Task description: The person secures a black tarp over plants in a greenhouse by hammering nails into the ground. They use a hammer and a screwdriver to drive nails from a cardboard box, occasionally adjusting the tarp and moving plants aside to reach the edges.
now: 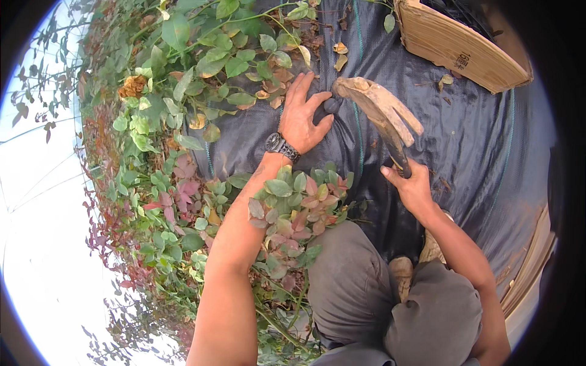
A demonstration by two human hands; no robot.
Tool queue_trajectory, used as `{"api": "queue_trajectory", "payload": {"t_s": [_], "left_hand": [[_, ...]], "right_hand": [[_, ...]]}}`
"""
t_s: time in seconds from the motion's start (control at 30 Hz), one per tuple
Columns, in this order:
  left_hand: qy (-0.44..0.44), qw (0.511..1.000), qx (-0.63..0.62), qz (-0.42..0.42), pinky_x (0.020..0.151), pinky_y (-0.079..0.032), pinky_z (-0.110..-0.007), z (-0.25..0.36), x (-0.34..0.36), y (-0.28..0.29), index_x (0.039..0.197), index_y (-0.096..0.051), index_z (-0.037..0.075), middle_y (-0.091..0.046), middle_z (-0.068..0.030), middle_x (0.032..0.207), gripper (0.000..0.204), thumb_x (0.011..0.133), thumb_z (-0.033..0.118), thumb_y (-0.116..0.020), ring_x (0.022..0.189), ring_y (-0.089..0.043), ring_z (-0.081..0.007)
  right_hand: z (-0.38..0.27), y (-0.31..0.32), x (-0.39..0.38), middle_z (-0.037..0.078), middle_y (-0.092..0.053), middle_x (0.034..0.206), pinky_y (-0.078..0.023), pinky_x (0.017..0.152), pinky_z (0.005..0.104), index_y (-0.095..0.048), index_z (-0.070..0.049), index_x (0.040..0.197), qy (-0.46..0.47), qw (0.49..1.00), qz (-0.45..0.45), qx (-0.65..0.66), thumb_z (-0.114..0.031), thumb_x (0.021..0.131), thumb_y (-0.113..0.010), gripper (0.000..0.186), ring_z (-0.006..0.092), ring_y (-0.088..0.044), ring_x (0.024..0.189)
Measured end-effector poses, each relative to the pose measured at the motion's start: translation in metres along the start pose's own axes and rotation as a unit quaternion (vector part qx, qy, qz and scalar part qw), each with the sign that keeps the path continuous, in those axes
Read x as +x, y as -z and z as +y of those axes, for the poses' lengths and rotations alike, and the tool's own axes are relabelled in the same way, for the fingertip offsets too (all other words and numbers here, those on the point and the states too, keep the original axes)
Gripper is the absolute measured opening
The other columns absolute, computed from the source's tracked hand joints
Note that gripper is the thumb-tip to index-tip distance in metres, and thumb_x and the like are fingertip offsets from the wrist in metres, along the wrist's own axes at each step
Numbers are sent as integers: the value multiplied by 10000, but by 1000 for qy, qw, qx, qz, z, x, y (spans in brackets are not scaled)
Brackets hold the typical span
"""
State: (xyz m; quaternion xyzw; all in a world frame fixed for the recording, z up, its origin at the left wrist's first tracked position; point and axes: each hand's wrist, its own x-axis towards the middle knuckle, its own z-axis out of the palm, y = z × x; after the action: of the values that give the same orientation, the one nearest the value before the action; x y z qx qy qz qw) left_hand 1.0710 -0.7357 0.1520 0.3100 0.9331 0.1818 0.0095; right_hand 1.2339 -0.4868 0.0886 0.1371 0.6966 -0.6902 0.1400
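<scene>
My left hand [300,116], with a dark watch on the wrist, lies with fingers spread and pressed on black sheeting [439,152]. A small dark round piece [331,106] is at its index finger and thumb, beneath the head of a claw hammer [375,110]. My right hand [410,189] grips the hammer's handle, with the dirt-caked head raised to the upper left and the forked claw pointing right. The hammer face is close beside my left fingertips; whether it touches the dark piece I cannot tell.
Rose bushes [183,110] with green, red and withered leaves line the left and reach between my arms. A cardboard box [458,43] with dark contents sits upper right. My bent knees [348,274] are at the bottom. Pale strips [528,262] lie at the right edge.
</scene>
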Motion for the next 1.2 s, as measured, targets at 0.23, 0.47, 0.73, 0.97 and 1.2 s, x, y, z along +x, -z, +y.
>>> {"api": "queue_trajectory", "payload": {"t_s": [0.23, 0.47, 0.73, 0.97, 1.2], "left_hand": [[8, 999, 48, 10, 1232, -279, -573, -8, -2, -11, 1062, -646, 11, -417, -232, 1575, 381, 729, 85, -814, 1489, -343, -466], [8, 1000, 28, -1, 1249, -253, -569, -12, -5, -9, 1049, -653, 16, -412, -248, 1579, 316, 741, 21, -723, 1503, -329, -461], [16, 1000, 18, 19, 1250, -271, -550, -9, -1, -12, 1084, -638, 16, -406, -251, 1581, 359, 733, -6, -708, 1498, -345, -456], [-2, 999, 12, 29, 1244, -288, -531, -14, -3, -9, 1161, -604, 17, -401, -261, 1576, 432, 742, -34, -693, 1486, -354, -468], [14, 1000, 15, 6, 1248, -284, -505, -11, 0, -6, 1276, -565, 19, -384, -249, 1587, 541, 753, -58, -683, 1501, -327, -461]], "right_hand": [[27, -9, 15, 84, -558, 616, -433, 591, 376, -696, 48, 947, -52, 990, -47, -121, -202, 898, -800, 275, 134, -479, 612], [14, -10, 3, 106, -562, 618, -441, 604, 397, -699, 53, 945, -24, 1000, 10, -10, -200, 900, -787, 272, 153, -484, 602], [26, -8, 12, 199, -572, 635, -452, 615, 416, -687, 45, 934, -31, 992, -20, -121, -190, 903, -772, 252, 260, -517, 576], [11, -12, 1, 194, -557, 627, -438, 582, 405, -667, 40, 904, 30, 999, 8, -43, -202, 904, -776, 265, 258, -420, 575], [19, -9, 12, 212, -593, 634, -461, 626, 457, -692, 40, 925, -39, 989, -42, -135, -243, 887, -797, 305, 344, -585, 590]]}}
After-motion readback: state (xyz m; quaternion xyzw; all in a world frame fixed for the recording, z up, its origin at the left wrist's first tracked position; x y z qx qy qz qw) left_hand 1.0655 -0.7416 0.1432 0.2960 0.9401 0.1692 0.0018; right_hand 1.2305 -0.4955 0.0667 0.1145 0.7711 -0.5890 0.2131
